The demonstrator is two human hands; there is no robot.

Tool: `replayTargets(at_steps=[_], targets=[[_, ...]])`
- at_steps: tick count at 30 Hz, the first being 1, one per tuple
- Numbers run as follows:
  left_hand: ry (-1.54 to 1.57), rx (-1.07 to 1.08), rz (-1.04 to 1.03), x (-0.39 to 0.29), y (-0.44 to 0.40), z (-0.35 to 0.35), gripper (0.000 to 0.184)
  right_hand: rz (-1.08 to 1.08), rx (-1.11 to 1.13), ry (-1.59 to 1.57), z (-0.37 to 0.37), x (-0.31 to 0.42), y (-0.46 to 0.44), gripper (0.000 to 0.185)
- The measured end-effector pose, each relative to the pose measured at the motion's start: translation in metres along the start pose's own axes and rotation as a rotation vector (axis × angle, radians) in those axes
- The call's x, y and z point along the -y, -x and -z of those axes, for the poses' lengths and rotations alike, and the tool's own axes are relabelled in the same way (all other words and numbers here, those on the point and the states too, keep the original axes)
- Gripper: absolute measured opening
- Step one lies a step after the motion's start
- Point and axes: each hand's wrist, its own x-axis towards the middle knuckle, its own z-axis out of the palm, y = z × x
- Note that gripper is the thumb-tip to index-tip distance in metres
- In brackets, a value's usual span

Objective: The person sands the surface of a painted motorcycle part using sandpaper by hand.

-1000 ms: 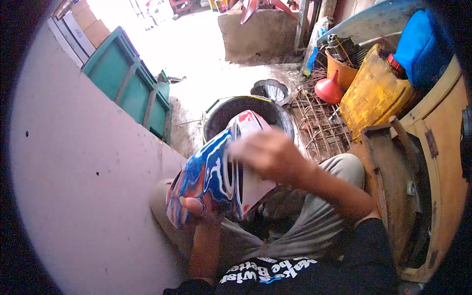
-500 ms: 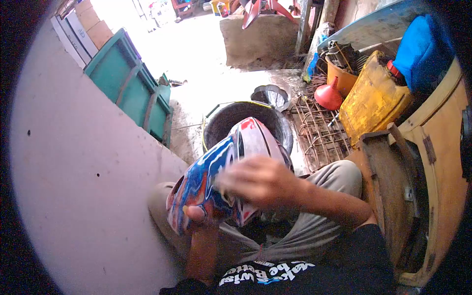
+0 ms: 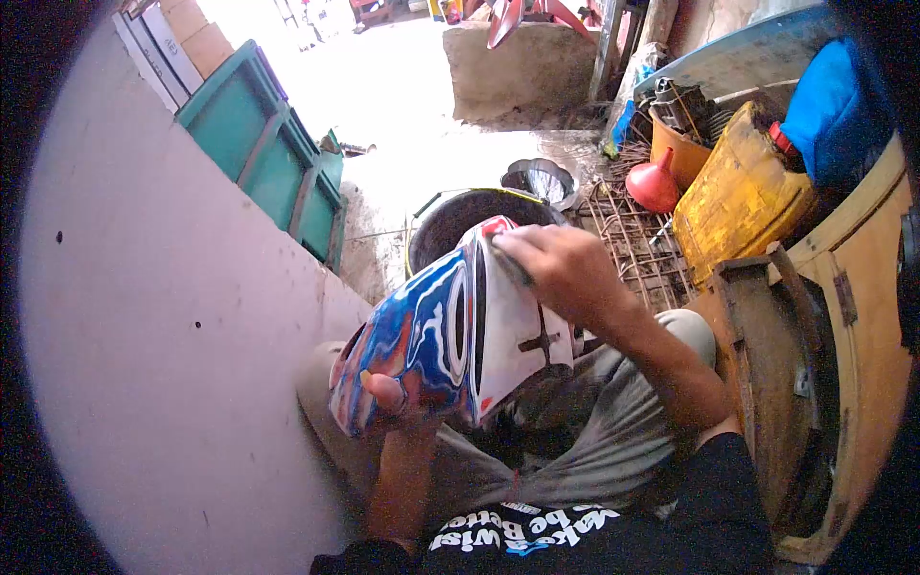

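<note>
Left hand (image 3: 390, 399): gripping the painted shell (image 3: 417, 321) (blue/red/white swirls, pale panel) at its lower near end, thumb up on the surface, remaining fingers hidden. Right hand (image 3: 565, 268): fingers bent over the shell's far upper edge, small dark piece (image 3: 511, 260) under them, too hidden to identify.

Shell is tilted between the hands, above the grey trousers (image 3: 613, 412). It and the right hand block part of the black bucket (image 3: 443, 230) just beyond.

Past the right hand: dark scalloped bowl (image 3: 540, 180) on the floor. Out to its right: rusty metal lattice (image 3: 625, 240), red funnel (image 3: 653, 186), orange pot (image 3: 678, 158), dirty yellow jerrycan (image 3: 733, 196), blue bag (image 3: 826, 110) against the jerrycan. Wooden frame (image 3: 776, 355) right of the right forearm. Pale wall (image 3: 153, 316) left of left hand, limiting that side; green panel (image 3: 240, 125) beyond it.
</note>
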Motion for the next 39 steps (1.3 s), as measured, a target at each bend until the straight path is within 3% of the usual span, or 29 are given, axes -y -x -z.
replayTargets(at_steps=[2,3,6,10,12,15,16,18,19,20,22,23,24,26,28,30,32,33,36,38,39], targets=[[0.009,0.005,0.008,0.0,0.0,0.0,0.123,0.021,0.264,0.107,0.01,0.02,0.009,0.028],[0.015,0.009,0.006,0.001,0.002,0.002,0.123,0.244,-0.019,-0.095,0.0,0.035,0.016,0.027],[0.013,0.006,0.028,0.005,-0.012,0.001,0.124,0.527,-0.061,-0.343,0.005,0.069,0.024,0.02],[0.03,0.005,0.041,0.006,0.001,0.003,0.124,-0.007,0.112,0.124,0.0,0.001,0.003,0.019],[0.04,0.017,0.036,0.009,-0.007,0.0,0.125,-0.002,0.237,0.21,0.009,0.018,0.007,0.02],[0.041,0.016,0.039,0.008,0.0,0.005,0.125,0.388,-0.049,-0.146,0.006,0.071,0.027,0.026],[0.037,0.018,0.046,0.01,-0.005,0.005,0.126,0.431,-0.033,-0.234,0.011,0.07,0.026,0.024],[0.037,0.019,0.062,0.009,-0.003,0.008,0.126,0.235,-0.024,-0.11,0.001,0.036,0.016,0.021],[0.044,0.02,0.061,0.011,-0.004,0.005,0.126,0.033,0.142,0.082,0.007,0.017,0.008,0.018],[0.053,0.018,0.061,0.012,-0.004,0.005,0.126,0.028,0.115,0.098,-0.001,-0.008,0.008,0.018],[0.067,0.028,0.057,0.011,-0.004,0.007,0.127,0.062,0.225,0.123,0.01,0.019,0.009,0.02],[0.073,0.031,0.05,0.007,0.001,0.014,0.127,0.256,-0.025,-0.005,0.0,0.037,0.015,0.019],[0.075,0.03,0.048,0.011,0.0,0.011,0.127,0.37,-0.114,-0.136,0.001,0.061,0.021,0.019],[0.069,0.028,0.055,0.008,-0.007,0.017,0.128,0.471,-0.1,-0.317,0.008,0.08,0.026,0.018],[0.066,0.028,0.067,0.011,0.0,0.012,0.128,0.287,-0.07,-0.161,0.001,0.046,0.018,0.019],[0.076,0.028,0.066,0.013,-0.006,0.009,0.129,-0.024,0.105,0.056,0.009,0.009,-0.001,0.023],[0.086,0.041,0.06,0.012,-0.004,0.011,0.129,0.002,0.196,0.086,0.011,0.023,0.011,0.022],[0.091,0.044,0.054,0.01,0.003,0.015,0.129,0.177,-0.047,-0.051,-0.004,0.042,0.02,0.021],[0.088,0.045,0.058,0.009,-0.009,0.02,0.13,0.479,-0.013,-0.32,0.01,0.083,0.03,0.02],[0.087,0.041,0.07,0.012,0.001,0.016,0.13,0.287,-0.076,-0.172,-0.003,0.052,0.022,0.019],[0.093,0.042,0.069,0.013,0.002,0.016,0.13,0.103,0.024,-0.012,0.007,0.032,0.011,0.021]])
